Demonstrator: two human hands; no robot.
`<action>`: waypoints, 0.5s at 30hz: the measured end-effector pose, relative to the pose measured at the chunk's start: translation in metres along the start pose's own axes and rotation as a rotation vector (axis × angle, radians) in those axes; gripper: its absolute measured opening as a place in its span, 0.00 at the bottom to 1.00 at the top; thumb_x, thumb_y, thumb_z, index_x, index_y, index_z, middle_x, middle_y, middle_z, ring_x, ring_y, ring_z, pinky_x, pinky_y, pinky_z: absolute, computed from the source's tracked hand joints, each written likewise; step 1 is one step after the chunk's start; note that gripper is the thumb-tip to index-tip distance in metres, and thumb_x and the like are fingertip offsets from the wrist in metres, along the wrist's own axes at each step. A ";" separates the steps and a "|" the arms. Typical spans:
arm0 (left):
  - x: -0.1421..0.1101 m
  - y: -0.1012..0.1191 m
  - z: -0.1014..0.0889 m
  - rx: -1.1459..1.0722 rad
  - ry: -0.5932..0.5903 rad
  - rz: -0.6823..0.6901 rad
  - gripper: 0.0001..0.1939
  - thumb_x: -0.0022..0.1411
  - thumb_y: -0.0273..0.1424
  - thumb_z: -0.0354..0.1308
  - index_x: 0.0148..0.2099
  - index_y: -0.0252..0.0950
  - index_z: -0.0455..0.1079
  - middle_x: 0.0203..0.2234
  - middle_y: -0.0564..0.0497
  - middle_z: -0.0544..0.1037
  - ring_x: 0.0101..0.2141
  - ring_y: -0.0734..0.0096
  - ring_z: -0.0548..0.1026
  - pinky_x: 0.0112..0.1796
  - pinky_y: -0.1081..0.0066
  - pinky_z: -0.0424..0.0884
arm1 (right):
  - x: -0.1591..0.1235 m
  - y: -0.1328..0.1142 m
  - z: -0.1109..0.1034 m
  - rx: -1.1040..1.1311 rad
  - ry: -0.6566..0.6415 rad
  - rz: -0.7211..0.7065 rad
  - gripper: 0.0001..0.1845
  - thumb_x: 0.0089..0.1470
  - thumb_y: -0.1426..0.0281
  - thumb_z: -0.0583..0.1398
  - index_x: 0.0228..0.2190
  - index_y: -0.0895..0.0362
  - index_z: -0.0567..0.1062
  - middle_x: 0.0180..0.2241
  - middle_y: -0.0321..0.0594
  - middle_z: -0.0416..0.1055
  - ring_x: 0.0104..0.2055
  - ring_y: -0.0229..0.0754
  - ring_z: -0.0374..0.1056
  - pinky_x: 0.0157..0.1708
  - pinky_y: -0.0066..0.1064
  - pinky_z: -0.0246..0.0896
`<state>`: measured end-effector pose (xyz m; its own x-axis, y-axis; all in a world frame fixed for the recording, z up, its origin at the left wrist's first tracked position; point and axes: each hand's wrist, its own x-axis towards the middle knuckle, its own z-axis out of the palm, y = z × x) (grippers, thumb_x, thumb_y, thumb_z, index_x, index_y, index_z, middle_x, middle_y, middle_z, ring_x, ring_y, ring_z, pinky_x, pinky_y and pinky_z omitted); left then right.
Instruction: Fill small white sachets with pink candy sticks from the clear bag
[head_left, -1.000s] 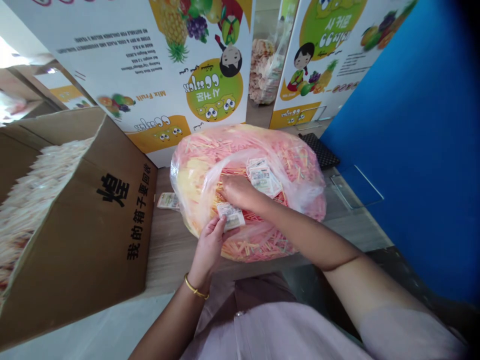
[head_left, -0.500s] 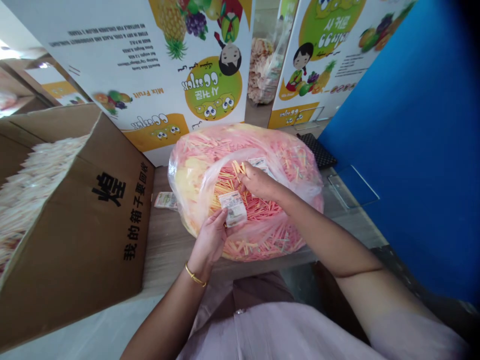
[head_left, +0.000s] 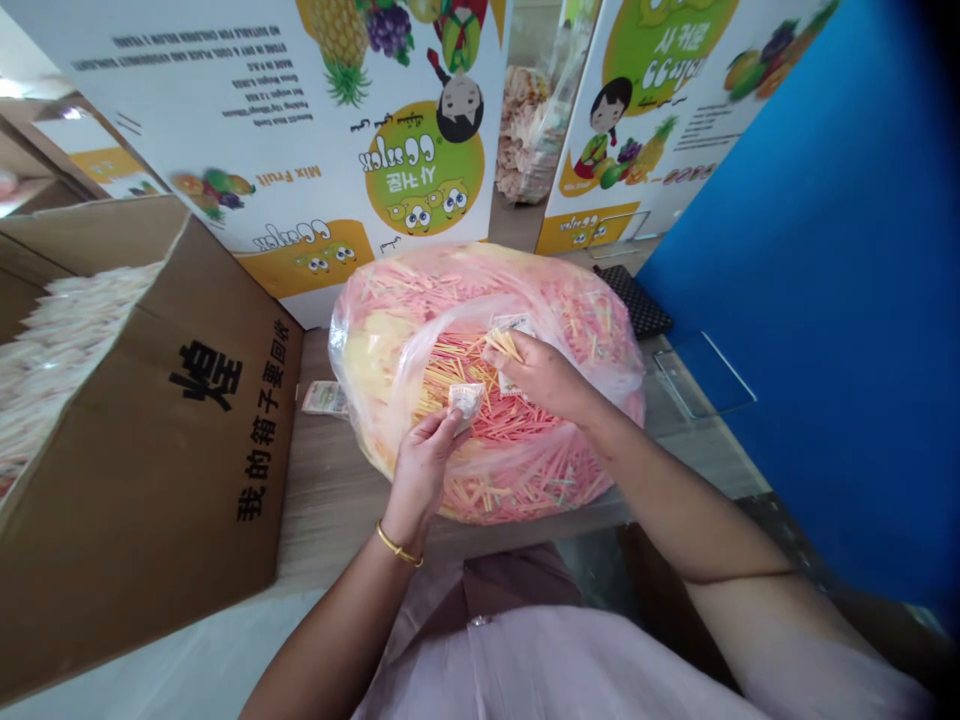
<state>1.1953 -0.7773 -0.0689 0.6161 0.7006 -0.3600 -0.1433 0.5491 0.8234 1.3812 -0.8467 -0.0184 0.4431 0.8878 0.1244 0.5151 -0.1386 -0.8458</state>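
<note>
A large clear plastic bag (head_left: 487, 400) packed with pink and yellow sticks sits on the wooden table top (head_left: 337, 490), its mouth open towards me. My left hand (head_left: 424, 465) pinches a small printed paper packet (head_left: 466, 402) just over the bag's opening. My right hand (head_left: 541, 378) is in the bag's mouth with a few yellow-orange sticks (head_left: 502, 345) in its fingers. Another printed packet (head_left: 513, 324) sticks out by my right fingers, partly hidden. A third packet (head_left: 325, 398) lies on the table to the left of the bag.
An open cardboard box (head_left: 150, 420) with black Chinese print, filled with pale sticks, stands at left. Printed fruit-and-cartoon cardboard panels (head_left: 420, 180) rise behind the bag. A blue panel (head_left: 817, 300) stands at right, with a black mat (head_left: 634, 300) and a clear acrylic piece (head_left: 701, 375) near it.
The left hand's packet now looks bent and smaller in its fingers. My right hand has moved up and to the right in the bag's mouth, with sticks now showing in its fingers.
</note>
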 end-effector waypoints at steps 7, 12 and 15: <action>0.003 0.001 0.003 0.003 0.001 0.028 0.17 0.47 0.39 0.77 0.34 0.34 0.79 0.34 0.50 0.83 0.41 0.64 0.81 0.53 0.60 0.74 | -0.024 -0.032 0.012 -0.485 -0.244 0.047 0.13 0.65 0.65 0.59 0.49 0.54 0.72 0.38 0.44 0.79 0.38 0.47 0.73 0.34 0.32 0.53; -0.003 0.002 0.001 0.005 -0.087 0.011 0.19 0.53 0.43 0.74 0.41 0.36 0.83 0.41 0.47 0.85 0.47 0.59 0.81 0.57 0.58 0.72 | -0.017 -0.017 0.015 -0.421 -0.300 0.041 0.09 0.67 0.62 0.57 0.39 0.54 0.72 0.32 0.41 0.76 0.34 0.45 0.70 0.33 0.31 0.53; -0.006 0.002 -0.001 -0.012 -0.068 0.006 0.19 0.52 0.43 0.74 0.42 0.37 0.83 0.43 0.46 0.85 0.50 0.57 0.80 0.59 0.56 0.71 | -0.010 -0.012 0.006 0.005 -0.215 0.019 0.20 0.67 0.51 0.54 0.30 0.52 0.66 0.26 0.35 0.67 0.28 0.40 0.63 0.32 0.31 0.58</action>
<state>1.1909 -0.7799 -0.0659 0.6665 0.6713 -0.3242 -0.1560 0.5508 0.8200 1.3665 -0.8514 -0.0122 0.2855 0.9584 -0.0047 0.5041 -0.1544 -0.8498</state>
